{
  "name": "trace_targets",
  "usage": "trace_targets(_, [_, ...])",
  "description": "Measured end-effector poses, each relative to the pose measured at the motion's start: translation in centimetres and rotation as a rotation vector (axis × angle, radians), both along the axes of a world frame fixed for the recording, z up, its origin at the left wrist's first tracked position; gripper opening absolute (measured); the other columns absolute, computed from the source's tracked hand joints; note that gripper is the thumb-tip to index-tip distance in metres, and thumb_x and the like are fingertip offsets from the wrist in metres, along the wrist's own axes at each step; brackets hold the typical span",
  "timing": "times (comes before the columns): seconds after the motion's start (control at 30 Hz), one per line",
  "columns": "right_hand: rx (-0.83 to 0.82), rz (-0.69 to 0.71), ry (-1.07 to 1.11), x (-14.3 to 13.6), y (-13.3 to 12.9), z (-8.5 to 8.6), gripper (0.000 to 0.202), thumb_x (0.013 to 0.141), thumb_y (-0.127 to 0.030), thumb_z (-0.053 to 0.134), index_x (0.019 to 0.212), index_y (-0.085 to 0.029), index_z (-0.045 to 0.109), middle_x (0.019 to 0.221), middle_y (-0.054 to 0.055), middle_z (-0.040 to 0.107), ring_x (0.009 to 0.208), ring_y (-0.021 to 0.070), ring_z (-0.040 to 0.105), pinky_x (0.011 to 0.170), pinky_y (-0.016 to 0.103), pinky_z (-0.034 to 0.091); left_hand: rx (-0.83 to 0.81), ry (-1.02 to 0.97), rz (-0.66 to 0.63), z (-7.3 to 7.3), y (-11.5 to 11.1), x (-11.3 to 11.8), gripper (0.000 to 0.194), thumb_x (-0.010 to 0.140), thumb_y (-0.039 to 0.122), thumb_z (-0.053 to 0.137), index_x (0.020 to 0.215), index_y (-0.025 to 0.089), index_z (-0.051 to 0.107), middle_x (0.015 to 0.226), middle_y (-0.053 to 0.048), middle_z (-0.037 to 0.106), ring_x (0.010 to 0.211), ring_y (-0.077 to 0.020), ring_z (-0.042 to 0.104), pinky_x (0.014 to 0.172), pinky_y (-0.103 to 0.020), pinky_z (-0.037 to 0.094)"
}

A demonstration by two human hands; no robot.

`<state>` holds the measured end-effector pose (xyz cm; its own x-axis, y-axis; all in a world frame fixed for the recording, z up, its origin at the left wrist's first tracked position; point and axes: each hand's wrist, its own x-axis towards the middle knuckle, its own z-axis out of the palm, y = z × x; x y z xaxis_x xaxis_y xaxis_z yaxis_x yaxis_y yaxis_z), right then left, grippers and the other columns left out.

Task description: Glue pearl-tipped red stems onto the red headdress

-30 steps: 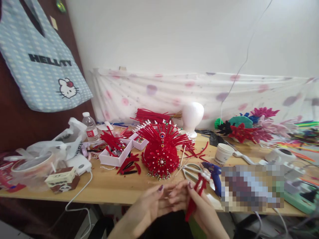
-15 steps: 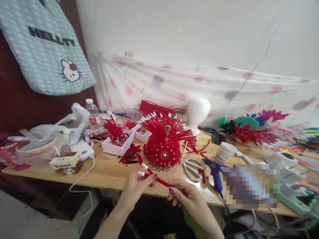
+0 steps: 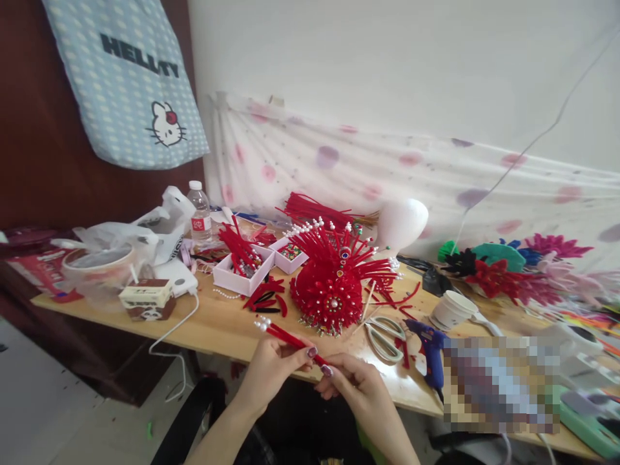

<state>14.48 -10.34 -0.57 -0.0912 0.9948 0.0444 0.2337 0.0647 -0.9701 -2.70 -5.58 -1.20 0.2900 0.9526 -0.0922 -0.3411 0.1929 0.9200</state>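
Observation:
Red fuzzy stems [image 3: 285, 335] with white pearl beads at their far left ends run between my two hands, just above the table's front edge. My left hand [image 3: 277, 369] is closed on them, thumb on top. At their lower right end, my right hand [image 3: 351, 381] pinches them between thumb and fingers. The two hands are close together. Behind them stands a red headpiece [image 3: 325, 281] with a beaded flower, fanned red stems and pearl tips.
White-handled scissors [image 3: 385, 339] and a blue glue gun [image 3: 430, 349] lie right of the headpiece. Further right is a paper cup [image 3: 451, 310]. White boxes [image 3: 245, 271], a drink carton [image 3: 148, 299] and a bottle [image 3: 199, 213] stand left. A white foam head [image 3: 402, 223] is behind.
The view has shifted, so the table things appear further right. The beaded stem ends now lie closer together and point further out to the left of my left hand.

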Motion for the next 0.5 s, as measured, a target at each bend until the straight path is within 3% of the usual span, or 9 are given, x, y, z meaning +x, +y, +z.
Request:
trace_targets(0.1, [0.1,-0.045,0.198,0.9,0.2,0.2,0.031,0.091,-0.038,0.06,0.119,-0.028,0.064,0.117,0.008,0.071,0.11,0.0228,0.065,0.099,0.04,0.048,0.075,-0.013,0.019,-0.3,0.6,-1.4,0.033,0.064,0.044,0.082,0.074,0.014,0.075,0.076,-0.007,0.074,0.075,-0.0193,0.066,0.077,-0.03,0.052])
trace_targets(0.2, [0.182,-0.021,0.404,1.2,0.5,0.8,0.043,0.091,-0.031,0.06,0.133,-0.037,0.052,0.143,0.005,0.053,0.131,0.0224,0.049,0.111,0.045,0.036,0.144,-0.003,-0.061,-0.1,1.1,-2.7,0.028,0.07,0.041,0.079,0.082,0.016,0.077,0.109,-0.011,0.072,0.108,-0.0255,0.062,0.095,-0.033,0.047])
trace_targets(0.27, [0.174,-0.017,0.404,0.8,0.7,1.5,0.04,0.089,-0.029,0.063,0.128,-0.033,0.057,0.144,0.008,0.052,0.131,0.0244,0.05,0.11,0.046,0.037,0.135,-0.003,-0.146,0.2,1.2,-2.7,0.033,0.068,0.038,0.081,0.095,0.019,0.077,0.12,-0.011,0.068,0.117,-0.0273,0.057,0.097,-0.034,0.045])
trace_targets(0.33, [0.122,-0.029,0.34,0.2,1.1,2.1,0.032,0.084,-0.031,0.069,0.117,-0.029,0.066,0.141,0.01,0.055,0.123,0.0272,0.057,0.105,0.046,0.043,0.112,-0.025,-0.249,0.5,1.0,-1.9,0.04,0.066,0.036,0.082,0.102,0.019,0.075,0.112,-0.011,0.071,0.111,-0.0272,0.061,0.095,-0.036,0.047])
trace_targets(0.43, [0.057,-0.08,0.223,-0.8,1.5,2.5,0.024,0.075,-0.036,0.078,0.094,-0.023,0.073,0.131,0.012,0.062,0.105,0.0294,0.068,0.093,0.044,0.054,0.109,-0.09,-0.402,0.7,0.7,0.0,0.033,0.066,0.038,0.082,0.089,0.015,0.077,0.09,-0.01,0.076,0.089,-0.0247,0.068,0.088,-0.037,0.05])
trace_targets(0.5, [0.058,-0.115,0.129,-1.0,1.6,2.3,0.026,0.077,-0.043,0.074,0.091,-0.022,0.074,0.122,0.013,0.068,0.103,0.0295,0.069,0.093,0.045,0.054,0.082,-0.133,-0.445,0.4,0.6,1.2,0.033,0.063,0.038,0.084,0.085,0.014,0.077,0.083,-0.009,0.075,0.084,-0.0231,0.068,0.084,-0.036,0.052])
